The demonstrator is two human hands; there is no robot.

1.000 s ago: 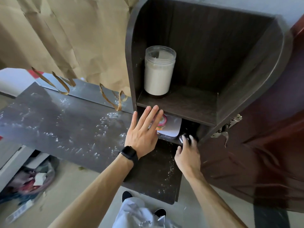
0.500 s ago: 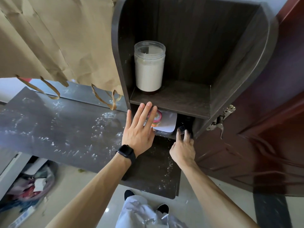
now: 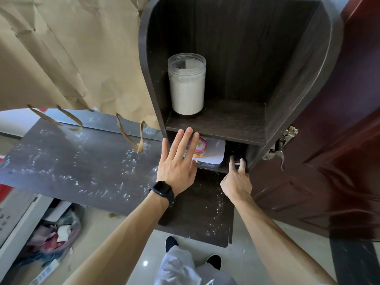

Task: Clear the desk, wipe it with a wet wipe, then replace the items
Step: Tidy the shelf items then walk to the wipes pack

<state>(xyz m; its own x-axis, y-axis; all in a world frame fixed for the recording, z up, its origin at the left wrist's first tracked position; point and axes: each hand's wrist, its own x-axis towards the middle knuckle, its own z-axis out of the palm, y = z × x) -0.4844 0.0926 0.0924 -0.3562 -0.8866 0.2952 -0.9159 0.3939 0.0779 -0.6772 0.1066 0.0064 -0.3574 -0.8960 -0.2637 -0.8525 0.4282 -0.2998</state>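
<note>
Black watch [image 3: 161, 191] on my wrist, over the dark wood surface [image 3: 82, 167] flecked with white specks. My left fingers [image 3: 184, 142] lie straight and spread, holding nothing, across the left end of the white pack [image 3: 213, 153] in the lower compartment. My right fingers [image 3: 232, 164] reach in beside it at a small dark thing [image 3: 236, 158]; whether they grip it I cannot tell. On the shelf [image 3: 226, 122] above stands a jar [image 3: 186, 85] with white contents.

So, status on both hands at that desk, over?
Left hand open, over white packet. Right hand touching small dark item, grip unclear. Jar on shelf above, nothing blocking.
</note>
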